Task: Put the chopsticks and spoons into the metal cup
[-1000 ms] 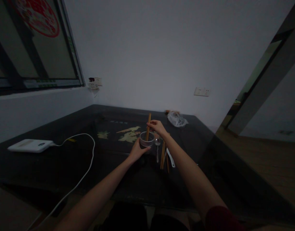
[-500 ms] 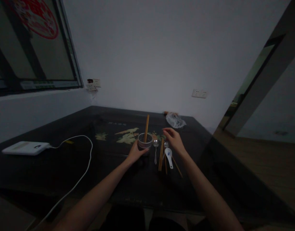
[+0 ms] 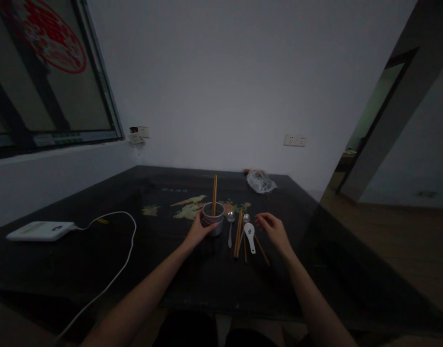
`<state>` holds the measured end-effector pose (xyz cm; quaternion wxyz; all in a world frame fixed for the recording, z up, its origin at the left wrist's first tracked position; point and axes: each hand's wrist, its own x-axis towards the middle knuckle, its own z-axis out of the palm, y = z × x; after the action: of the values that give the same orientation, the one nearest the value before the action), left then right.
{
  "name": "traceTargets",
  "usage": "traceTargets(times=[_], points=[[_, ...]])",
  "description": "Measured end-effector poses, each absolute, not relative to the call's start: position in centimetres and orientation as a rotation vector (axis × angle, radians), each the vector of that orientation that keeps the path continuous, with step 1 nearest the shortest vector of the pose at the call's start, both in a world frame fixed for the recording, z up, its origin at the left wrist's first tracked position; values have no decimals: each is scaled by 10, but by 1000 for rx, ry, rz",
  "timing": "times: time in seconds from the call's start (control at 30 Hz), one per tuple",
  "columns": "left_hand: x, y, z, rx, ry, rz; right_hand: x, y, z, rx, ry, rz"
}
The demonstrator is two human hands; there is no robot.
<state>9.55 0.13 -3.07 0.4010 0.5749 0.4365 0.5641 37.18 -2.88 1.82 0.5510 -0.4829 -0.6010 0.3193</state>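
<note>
Grey cup [image 3: 213,222] on dark table [image 3: 98,260], wooden chopsticks [image 3: 214,193] upright inside it; left hand [image 3: 197,231] wrapped round its side. Slack and empty, right hand [image 3: 275,232] sits just beside white spoon [image 3: 250,235] and loose chopsticks [image 3: 238,233].

The single view comes from a camera worn on the person's head. It faces forward and down across the dark desk [image 3: 80,260] toward the white wall [image 3: 225,86] at 12 o'clock. Both forearms enter from 6 o'clock, putting the left hand [image 3: 198,231], the cup [image 3: 213,218] and the right hand [image 3: 275,230] at arm's reach, just below centre. A window [image 3: 44,86] fills 10 o'clock and a doorway [image 3: 380,120] sits at 3 o'clock.
</note>
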Motion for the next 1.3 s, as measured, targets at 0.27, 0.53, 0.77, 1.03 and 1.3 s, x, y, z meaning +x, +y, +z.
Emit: traceTargets(times=[0.27,0.53,0.77,1.03,1.3], points=[[87,-27,9,1534,1187,1826,375,-29,16,-1176,-1473,753],[141,-80,61,2074,861,1159,378,-25,9,-1222,-1550,705],[205,-39,48,2507,1382,430,378,-25,8,-1276,-1611,605],[222,-15,21,2390,1778,231,377,-26,8,-1256,-1683,576],[222,-6,18,2325,1892,95,377,-24,6,-1232,-1657,626]])
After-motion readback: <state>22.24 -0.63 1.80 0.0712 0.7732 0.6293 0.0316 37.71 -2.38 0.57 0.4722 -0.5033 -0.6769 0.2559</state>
